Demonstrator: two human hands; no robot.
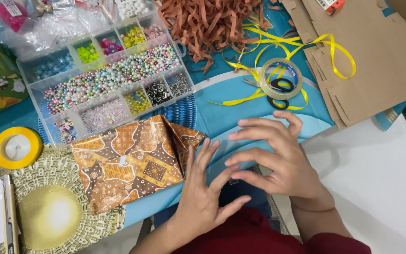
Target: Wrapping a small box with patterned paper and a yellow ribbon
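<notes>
Brightness: bright and even over my worktop [240,108], colours strong.
Light source: from overhead, I think; soft, no hard beam.
Shadows: faint ones under my hands [240,174]; a soft grey band on the white floor [377,178] at the near right.
Glare: a white hot spot on the gold round mat [52,214] at the near left; sheen on the brown patterned wrapping paper [128,160], the clear bead box [104,75] and the plastic bags [48,21] far left.
Focus: sharp in the middle; beads are distinct.
Blur: slight softness at my fingertips.
Edges: mild wide-angle bending toward the corners.
</notes>
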